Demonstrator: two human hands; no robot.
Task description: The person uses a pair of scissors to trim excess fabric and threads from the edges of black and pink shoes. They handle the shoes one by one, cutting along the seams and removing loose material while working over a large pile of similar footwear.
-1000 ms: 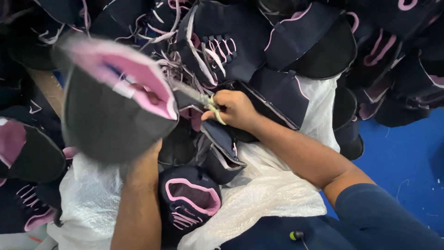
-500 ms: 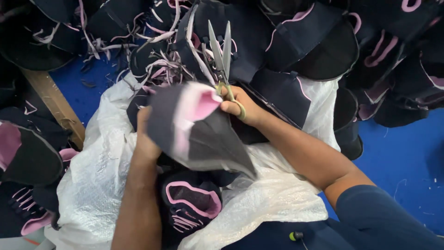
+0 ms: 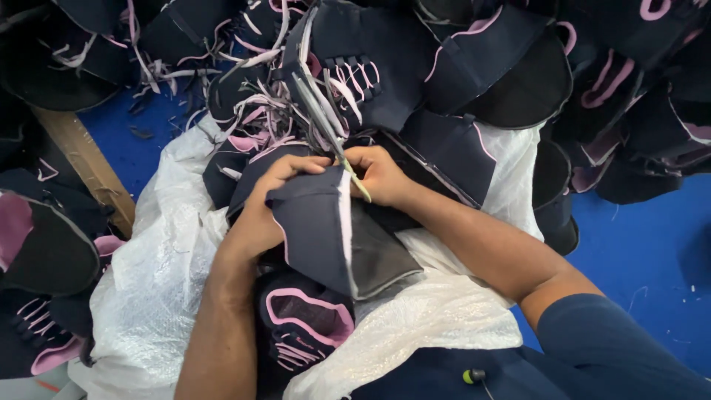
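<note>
My left hand (image 3: 268, 198) grips a navy shoe upper (image 3: 333, 237) with pink trim and a grey lining, holding it over my lap. My right hand (image 3: 381, 174) is shut on a pair of small metal scissors (image 3: 322, 122) whose blades point up and to the left, right at the top edge of that upper. Both hands nearly touch above the piece. A second navy upper with a pink outline (image 3: 307, 326) lies below my left forearm.
A white woven sack (image 3: 148, 281) covers my lap. Heaps of navy and pink shoe uppers (image 3: 444, 52) with loose pink laces ring the far side and both flanks. A wooden bar (image 3: 85, 167) slants at the left. Blue floor (image 3: 637, 244) shows at the right.
My left hand has brought the upper down from the raised left side to the lap centre and turned it. The scissors have tipped from upright to slanting left, close to the piece.
</note>
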